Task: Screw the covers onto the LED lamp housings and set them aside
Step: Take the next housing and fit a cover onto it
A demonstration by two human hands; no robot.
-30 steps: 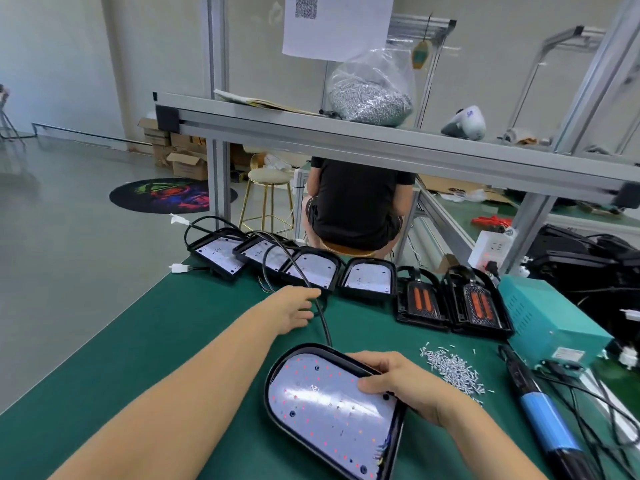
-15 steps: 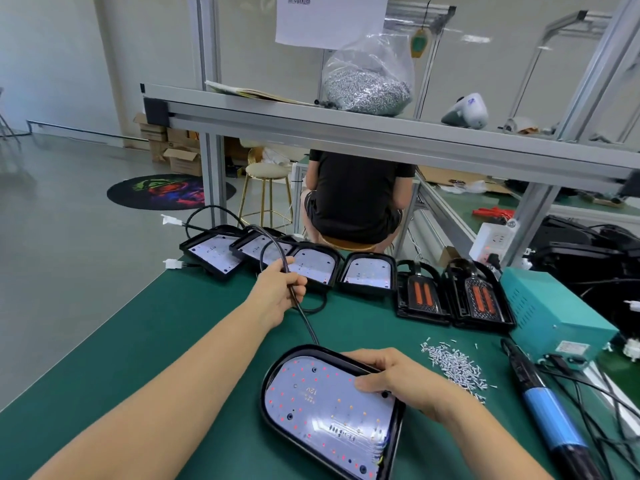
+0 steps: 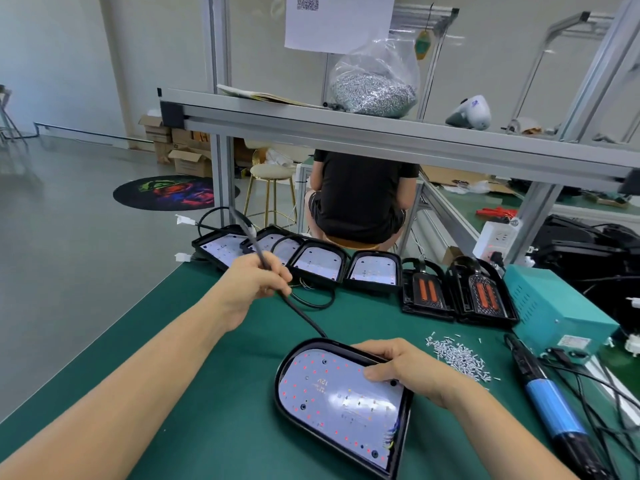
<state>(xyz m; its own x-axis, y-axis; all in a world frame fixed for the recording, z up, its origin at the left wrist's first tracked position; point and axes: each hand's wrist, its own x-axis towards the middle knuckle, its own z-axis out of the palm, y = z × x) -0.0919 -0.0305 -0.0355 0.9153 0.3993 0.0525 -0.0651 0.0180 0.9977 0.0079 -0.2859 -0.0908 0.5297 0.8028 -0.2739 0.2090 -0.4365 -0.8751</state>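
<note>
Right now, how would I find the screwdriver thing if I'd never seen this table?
Start at the teal metal box on the right side of the green table. Just in front of it, past the little pile of silver screws, lies the electric screwdriver. It is the only long stick with a bright blue grip.

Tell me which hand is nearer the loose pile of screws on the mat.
Right. The right hand grips the lamp housing just left of the screw pile; the left hand holds the black cable farther away, toward the table's far left.
</note>
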